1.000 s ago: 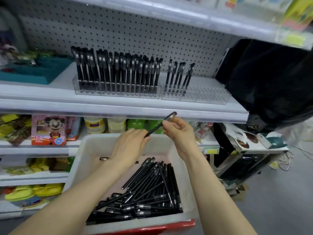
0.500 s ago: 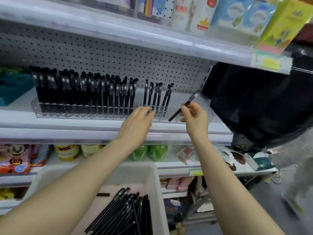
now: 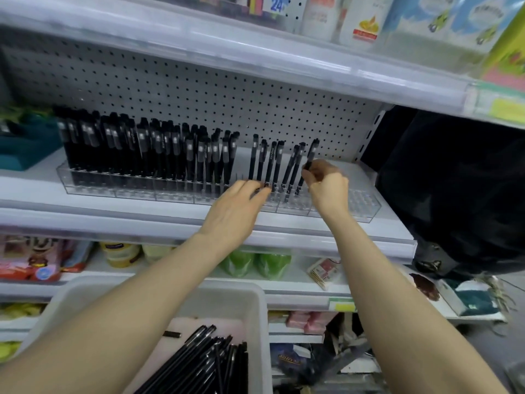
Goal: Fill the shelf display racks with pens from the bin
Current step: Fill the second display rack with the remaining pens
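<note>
Reaching up to a white metal shelf (image 3: pixel 170 220), a person's right hand (image 3: pixel 326 187) pinches a slim black capped pen (image 3: pixel 312 153) and holds it tilted, lower end down, at the right-hand clear plastic rack (image 3: pixel 362 204). Whether its tip already sits in a slot is hidden by the fingers. The left hand (image 3: pixel 235 207) lies open, fingers straight, fingertips touching that rack's front beside the standing pens. The left-hand clear plastic rack (image 3: pixel 113 187) looks full, packed with upright black pens. The right-hand rack holds only a handful at its left end; most slots to the right stand bare. Below, a white plastic bin (image 3: pixel 257 305) holds a loose heap of black pens (image 3: pixel 210 362). Roughly half the job appears done, with many pens left to place.
</note>
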A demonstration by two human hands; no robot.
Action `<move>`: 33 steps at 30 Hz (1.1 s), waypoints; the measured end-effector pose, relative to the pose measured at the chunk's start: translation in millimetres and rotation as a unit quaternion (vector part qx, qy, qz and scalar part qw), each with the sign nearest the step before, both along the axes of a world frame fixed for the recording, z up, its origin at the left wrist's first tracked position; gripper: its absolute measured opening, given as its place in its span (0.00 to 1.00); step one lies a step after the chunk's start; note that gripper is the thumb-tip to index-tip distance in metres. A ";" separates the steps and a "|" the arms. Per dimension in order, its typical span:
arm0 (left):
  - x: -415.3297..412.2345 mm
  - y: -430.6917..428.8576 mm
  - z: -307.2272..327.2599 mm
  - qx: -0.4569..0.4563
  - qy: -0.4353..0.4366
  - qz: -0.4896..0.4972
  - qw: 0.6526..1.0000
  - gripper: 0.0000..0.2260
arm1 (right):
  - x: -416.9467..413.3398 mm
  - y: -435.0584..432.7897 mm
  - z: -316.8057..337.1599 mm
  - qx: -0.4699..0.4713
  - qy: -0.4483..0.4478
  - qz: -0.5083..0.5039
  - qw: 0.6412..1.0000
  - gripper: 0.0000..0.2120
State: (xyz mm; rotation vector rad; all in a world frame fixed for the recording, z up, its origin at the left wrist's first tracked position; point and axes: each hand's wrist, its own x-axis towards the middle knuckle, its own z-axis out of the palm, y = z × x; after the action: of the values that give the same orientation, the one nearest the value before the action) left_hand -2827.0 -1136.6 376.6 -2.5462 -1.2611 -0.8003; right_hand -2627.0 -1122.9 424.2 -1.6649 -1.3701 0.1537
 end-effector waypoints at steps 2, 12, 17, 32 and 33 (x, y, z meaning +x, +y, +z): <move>1.2 -1.2 0.2 0.001 0.004 0.005 1.000 0.25 | 1.2 0.5 -6.8 -0.023 -0.018 0.002 1.000 0.08; 0.6 -1.8 -3.5 0.007 0.007 -0.002 1.000 0.26 | 0.3 0.0 -6.6 -0.046 -0.036 -0.004 0.998 0.10; -18.9 -13.0 -15.6 0.017 -0.002 -0.013 1.000 0.25 | -5.0 -3.7 -4.8 -0.060 -0.041 -0.018 0.997 0.10; -138.1 -81.0 -82.7 -0.032 -0.048 -0.008 0.998 0.16 | -120.5 -112.5 -60.8 0.008 -0.008 -0.038 0.999 0.09; -143.1 -82.8 -90.2 -0.041 -0.049 -0.008 0.998 0.16 | -133.8 -123.3 -68.4 -0.005 -0.012 -0.029 1.000 0.07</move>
State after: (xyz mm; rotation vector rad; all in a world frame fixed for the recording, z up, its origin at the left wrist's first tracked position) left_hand -2970.1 -1219.4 286.4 -2.6140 -1.3308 -0.9053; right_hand -2760.8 -1246.2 355.7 -1.7167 -1.3402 0.1072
